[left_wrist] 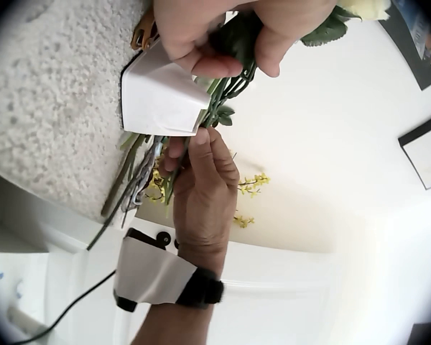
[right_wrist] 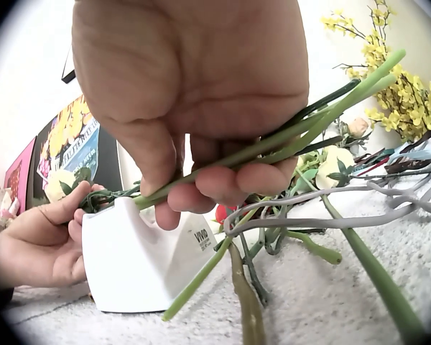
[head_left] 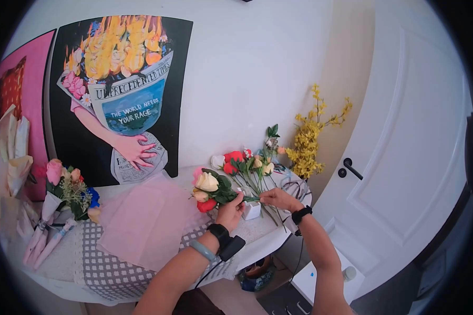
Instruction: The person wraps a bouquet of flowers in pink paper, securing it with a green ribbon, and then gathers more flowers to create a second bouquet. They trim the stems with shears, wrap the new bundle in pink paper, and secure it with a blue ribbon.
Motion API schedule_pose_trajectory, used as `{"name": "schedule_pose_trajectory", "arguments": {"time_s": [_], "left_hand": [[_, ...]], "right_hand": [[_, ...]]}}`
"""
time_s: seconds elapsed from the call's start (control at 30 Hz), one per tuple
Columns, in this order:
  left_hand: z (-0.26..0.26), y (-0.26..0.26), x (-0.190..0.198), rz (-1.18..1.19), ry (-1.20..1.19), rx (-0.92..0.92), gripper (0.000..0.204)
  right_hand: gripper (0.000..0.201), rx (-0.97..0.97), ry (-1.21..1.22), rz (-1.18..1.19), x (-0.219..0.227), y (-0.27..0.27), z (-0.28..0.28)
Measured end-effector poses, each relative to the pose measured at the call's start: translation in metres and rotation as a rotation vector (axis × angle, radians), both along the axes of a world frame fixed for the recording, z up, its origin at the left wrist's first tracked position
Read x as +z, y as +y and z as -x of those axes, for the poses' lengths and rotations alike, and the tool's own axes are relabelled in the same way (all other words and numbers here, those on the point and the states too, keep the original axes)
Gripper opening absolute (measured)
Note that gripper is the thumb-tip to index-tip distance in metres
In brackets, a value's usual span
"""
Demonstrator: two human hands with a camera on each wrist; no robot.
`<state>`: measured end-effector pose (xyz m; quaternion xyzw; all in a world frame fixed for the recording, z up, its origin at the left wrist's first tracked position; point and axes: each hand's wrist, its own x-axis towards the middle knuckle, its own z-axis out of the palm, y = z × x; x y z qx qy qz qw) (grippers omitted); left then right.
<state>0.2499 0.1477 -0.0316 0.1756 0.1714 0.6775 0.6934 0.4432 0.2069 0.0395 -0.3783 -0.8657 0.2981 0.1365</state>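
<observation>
A white door [head_left: 404,157] fills the right of the room, and a big painting [head_left: 118,94] of a burning newspaper bouquet leans on the wall behind a round table [head_left: 52,265] dressed with a checked runner [head_left: 97,262] and a sheet of pink tissue paper [head_left: 144,220]. A wrapped posy [head_left: 68,191] lies at the table's left, a spray of yellow blossom [head_left: 307,142] stands at the far right, and loose artificial roses [head_left: 247,165] lie just in front of it. Over the near right edge the person is putting together a small bunch of roses [head_left: 209,191], cream, pink and red. The left hand [head_left: 230,210] has its fingers and thumb curled round the bunch just under the heads, holding it level above the table. The right hand [head_left: 279,198] is closed round the green stems [right_wrist: 273,147] farther along, fingers wrapped beneath them. A small white box [right_wrist: 140,262] sits on the table directly under the stems, between the two hands. To me this looks like the gathering stage: stems being drawn parallel and held tight into one bundle. The next move would call for the left hand keeping its hold firm while the right frees itself for another rose or something to bind with, without letting the stems splay.
</observation>
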Motion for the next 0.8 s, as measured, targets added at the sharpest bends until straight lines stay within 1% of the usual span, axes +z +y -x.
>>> {"name": "schedule_pose_trajectory", "arguments": {"time_s": [0.1, 0.2, 0.27, 0.3, 0.33, 0.37, 0.43, 0.47, 0.5, 0.57, 0.67, 0.77, 0.8], "left_hand": [[0.000, 0.002, -0.002, -0.025, 0.033, 0.056, 0.013], [-0.003, 0.001, 0.000, -0.082, 0.021, 0.088, 0.011], [-0.003, 0.001, 0.004, -0.131, 0.016, 0.096, 0.010], [-0.004, -0.001, 0.009, -0.130, -0.017, 0.071, 0.011], [-0.004, 0.000, 0.008, -0.177, -0.008, 0.089, 0.011], [-0.002, -0.006, 0.017, -0.174, -0.035, 0.093, 0.010], [-0.001, -0.004, 0.020, -0.241, 0.006, 0.108, 0.011], [-0.001, -0.011, 0.028, -0.231, 0.096, 0.157, 0.014], [-0.004, -0.013, 0.031, -0.252, 0.118, 0.200, 0.015], [-0.002, -0.036, 0.057, -0.227, 0.229, 0.254, 0.013], [0.012, -0.066, 0.086, -0.322, 0.450, 0.332, 0.012], [0.036, -0.082, 0.089, -0.345, 0.470, 0.332, 0.012], [0.049, -0.089, 0.087, -0.355, 0.493, 0.313, 0.012]], "right_hand": [[0.020, 0.021, -0.068, -0.212, 0.003, -0.012, 0.005], [0.017, 0.083, 0.034, -0.601, -0.004, -0.012, 0.004], [0.016, 0.049, 0.015, -0.769, 0.006, -0.025, 0.006], [0.016, 0.043, 0.009, -0.851, 0.013, -0.035, 0.009], [0.018, 0.015, -0.044, -0.871, 0.020, -0.044, 0.011], [0.019, -0.006, -0.096, -0.891, 0.024, -0.053, 0.014], [0.023, -0.028, -0.139, -0.899, 0.027, -0.063, 0.020], [0.023, -0.031, -0.106, -0.903, 0.031, -0.072, 0.026], [0.023, -0.044, -0.077, -0.909, 0.037, -0.081, 0.030], [0.017, -0.053, 0.015, -0.824, 0.043, -0.089, 0.035], [0.013, -0.078, 0.115, -0.687, 0.047, -0.095, 0.039], [0.013, -0.033, 0.140, -0.592, 0.048, -0.107, 0.060], [0.013, -0.047, 0.153, -0.497, 0.051, -0.118, 0.073]]}}
